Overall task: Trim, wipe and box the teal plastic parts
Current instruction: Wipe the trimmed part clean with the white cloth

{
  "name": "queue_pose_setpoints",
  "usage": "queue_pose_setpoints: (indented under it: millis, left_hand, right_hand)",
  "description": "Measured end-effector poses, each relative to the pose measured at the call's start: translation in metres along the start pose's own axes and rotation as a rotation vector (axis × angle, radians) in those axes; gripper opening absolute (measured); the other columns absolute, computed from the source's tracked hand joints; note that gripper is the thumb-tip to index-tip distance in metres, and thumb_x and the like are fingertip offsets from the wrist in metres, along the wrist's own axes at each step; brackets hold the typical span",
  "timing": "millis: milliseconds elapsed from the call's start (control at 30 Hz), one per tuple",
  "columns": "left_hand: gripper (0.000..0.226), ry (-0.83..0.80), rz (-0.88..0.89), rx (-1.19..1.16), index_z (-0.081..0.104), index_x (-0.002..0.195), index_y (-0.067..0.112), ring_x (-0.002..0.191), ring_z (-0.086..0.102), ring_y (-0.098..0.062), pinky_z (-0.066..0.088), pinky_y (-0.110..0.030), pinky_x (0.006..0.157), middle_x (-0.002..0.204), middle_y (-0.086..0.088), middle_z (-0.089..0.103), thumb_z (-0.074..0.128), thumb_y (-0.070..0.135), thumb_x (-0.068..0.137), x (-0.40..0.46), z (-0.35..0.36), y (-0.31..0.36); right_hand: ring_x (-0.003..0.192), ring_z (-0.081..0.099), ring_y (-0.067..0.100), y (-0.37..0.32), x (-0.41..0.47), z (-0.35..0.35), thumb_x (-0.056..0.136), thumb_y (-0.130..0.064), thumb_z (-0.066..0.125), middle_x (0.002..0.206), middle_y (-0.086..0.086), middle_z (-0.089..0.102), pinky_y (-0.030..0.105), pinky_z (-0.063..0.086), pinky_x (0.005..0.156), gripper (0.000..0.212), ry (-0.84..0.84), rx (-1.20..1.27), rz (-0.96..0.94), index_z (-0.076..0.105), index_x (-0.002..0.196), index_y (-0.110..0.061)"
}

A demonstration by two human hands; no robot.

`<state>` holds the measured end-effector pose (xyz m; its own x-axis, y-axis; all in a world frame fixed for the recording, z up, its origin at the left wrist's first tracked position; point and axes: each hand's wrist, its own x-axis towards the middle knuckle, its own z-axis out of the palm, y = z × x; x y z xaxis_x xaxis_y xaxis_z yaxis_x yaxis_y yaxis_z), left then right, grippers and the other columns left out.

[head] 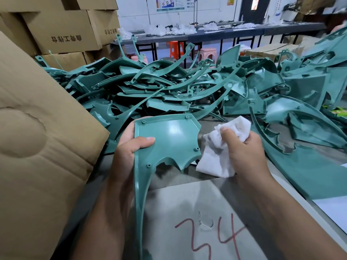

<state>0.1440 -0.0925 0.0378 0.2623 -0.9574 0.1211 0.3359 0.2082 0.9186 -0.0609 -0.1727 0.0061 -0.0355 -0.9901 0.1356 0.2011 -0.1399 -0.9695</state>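
Note:
My left hand (129, 147) grips a teal plastic part (169, 139) by its left edge, thumb on the inner face, fingers behind. The part is a flat panel with screw bosses and a long thin tail running down toward me. My right hand (244, 147) holds a crumpled white cloth (221, 152) just right of the part, apart from it. A big heap of teal parts (169, 87) covers the table beyond both hands.
A brown cardboard box flap (37, 128) stands at my left. Stacked cartons (65, 30) rise behind it. A grey table surface (187, 212) with red "34" written on it lies below my hands. More teal panels (300, 128) lie at right.

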Motion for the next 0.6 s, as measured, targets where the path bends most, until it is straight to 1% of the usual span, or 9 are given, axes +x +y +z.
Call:
queue_pose_setpoints:
  millis: [67, 133, 200, 267, 300, 367, 467, 500, 600]
  left_hand:
    - [0.042, -0.023, -0.013, 0.005, 0.060, 0.126, 0.003, 0.089, 0.074, -0.031, 0.060, -0.031, 0.064, 0.112, -0.024, 0.072, 0.044, -0.005, 0.088, 0.000, 0.002, -0.001]
    - [0.045, -0.047, -0.023, 0.018, 0.058, 0.128, 0.001, 0.089, 0.073, -0.032, 0.060, -0.032, 0.064, 0.113, -0.025, 0.071, 0.046, -0.004, 0.085, 0.002, 0.004, 0.000]
    - [0.050, -0.099, -0.035, 0.059, 0.058, 0.127, 0.001, 0.087, 0.072, -0.032, 0.061, -0.033, 0.064, 0.110, -0.024, 0.072, 0.055, -0.001, 0.077, 0.002, 0.005, 0.001]
    - [0.052, -0.178, -0.057, 0.098, 0.058, 0.126, 0.002, 0.091, 0.071, -0.036, 0.061, -0.038, 0.069, 0.113, -0.026, 0.071, 0.055, 0.001, 0.074, 0.002, 0.005, 0.001]
    - [0.052, -0.213, -0.068, 0.106, 0.058, 0.127, 0.002, 0.094, 0.071, -0.039, 0.061, -0.040, 0.072, 0.116, -0.028, 0.069, 0.054, 0.002, 0.075, 0.001, 0.005, 0.000]
    - [0.052, -0.265, -0.080, 0.112, 0.056, 0.129, 0.001, 0.100, 0.069, -0.042, 0.061, -0.043, 0.076, 0.121, -0.030, 0.066, 0.054, 0.001, 0.077, 0.001, 0.006, -0.001]
    - [0.051, -0.319, -0.054, 0.093, 0.054, 0.135, 0.002, 0.107, 0.068, -0.043, 0.060, -0.045, 0.083, 0.125, -0.029, 0.065, 0.056, 0.006, 0.084, 0.001, 0.011, -0.003]
    - [0.049, -0.340, -0.054, 0.070, 0.053, 0.137, 0.004, 0.105, 0.070, -0.040, 0.061, -0.043, 0.083, 0.124, -0.026, 0.067, 0.058, 0.012, 0.088, 0.000, 0.012, -0.006]
    - [0.055, -0.384, -0.120, 0.051, 0.055, 0.143, 0.017, 0.067, 0.068, -0.020, 0.055, -0.025, 0.055, 0.092, -0.015, 0.072, 0.052, 0.043, 0.095, -0.001, 0.006, -0.010]
  right_hand:
    - [0.100, 0.074, 0.045, 0.000, -0.003, 0.003, 0.091, -0.028, 0.067, 0.101, 0.021, 0.077, 0.073, 0.054, 0.089, 0.018, -0.034, 0.104, 0.111, 0.077, 0.076, -0.026]
    - [0.100, 0.076, 0.037, -0.001, -0.002, 0.003, 0.100, -0.036, 0.066, 0.101, 0.014, 0.079, 0.065, 0.056, 0.096, 0.024, -0.064, 0.118, 0.169, 0.079, 0.084, -0.024]
    - [0.100, 0.077, 0.032, -0.004, -0.001, 0.002, 0.097, -0.048, 0.064, 0.103, 0.010, 0.080, 0.054, 0.058, 0.098, 0.033, -0.128, 0.142, 0.203, 0.079, 0.093, -0.019]
    - [0.101, 0.077, 0.031, -0.008, 0.000, 0.001, 0.090, -0.048, 0.069, 0.107, 0.010, 0.080, 0.050, 0.061, 0.091, 0.037, -0.187, 0.134, 0.250, 0.074, 0.109, -0.016]
    - [0.099, 0.076, 0.031, -0.008, 0.000, 0.000, 0.093, -0.039, 0.072, 0.106, 0.009, 0.080, 0.049, 0.063, 0.085, 0.031, -0.199, 0.104, 0.247, 0.072, 0.111, -0.014]
    - [0.090, 0.075, 0.032, -0.007, 0.000, 0.000, 0.099, -0.019, 0.070, 0.098, 0.013, 0.079, 0.056, 0.062, 0.086, 0.008, -0.176, 0.014, 0.184, 0.073, 0.100, -0.012]
    - [0.090, 0.073, 0.044, -0.007, 0.000, 0.002, 0.099, -0.016, 0.069, 0.098, 0.022, 0.076, 0.070, 0.056, 0.087, 0.013, -0.060, -0.101, 0.117, 0.073, 0.087, -0.012]
    - [0.089, 0.074, 0.043, -0.007, 0.000, 0.002, 0.099, -0.018, 0.070, 0.095, 0.020, 0.077, 0.071, 0.056, 0.084, 0.015, -0.009, -0.102, 0.105, 0.073, 0.086, -0.012]
    - [0.086, 0.076, 0.037, -0.004, 0.007, -0.005, 0.098, -0.022, 0.072, 0.088, 0.011, 0.078, 0.070, 0.059, 0.077, 0.014, 0.146, 0.042, 0.138, 0.071, 0.087, -0.013]
